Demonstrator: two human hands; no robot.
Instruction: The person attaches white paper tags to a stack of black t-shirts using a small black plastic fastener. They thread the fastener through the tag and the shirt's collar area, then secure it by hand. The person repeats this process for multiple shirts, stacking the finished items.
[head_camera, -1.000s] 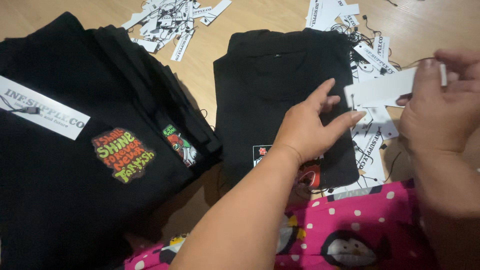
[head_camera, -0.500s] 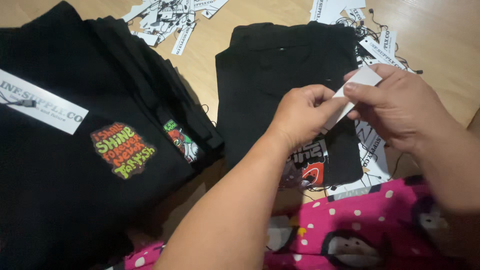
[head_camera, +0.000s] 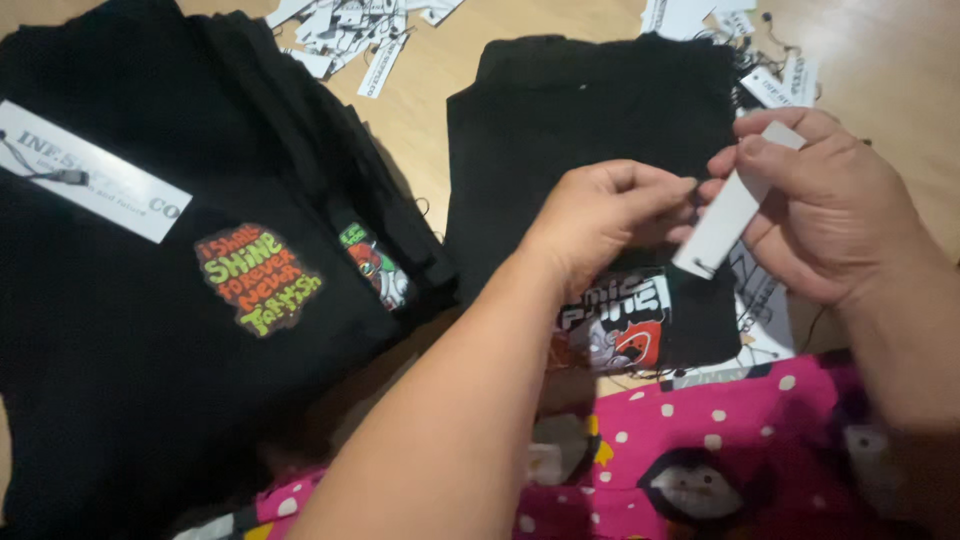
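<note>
My right hand (head_camera: 830, 215) held one white paper tag (head_camera: 728, 212), grip clamped on its upper end between thumb and fingers, the tag hanging tilted above the folded black garment (head_camera: 590, 130). My left hand (head_camera: 600, 215) had its grip pinched together just beside the tag's lower half; whether it held a string I could not tell. That single garment lay flat on the desk (head_camera: 430, 110) and showed one printed patch (head_camera: 620, 320). To the left sat one stack of black garments (head_camera: 150, 380), its top piece bearing one white tag (head_camera: 90, 185) and one coloured patch (head_camera: 258, 278). Two heaps of loose tags (head_camera: 350, 30) lay along the desk's far edge.
</note>
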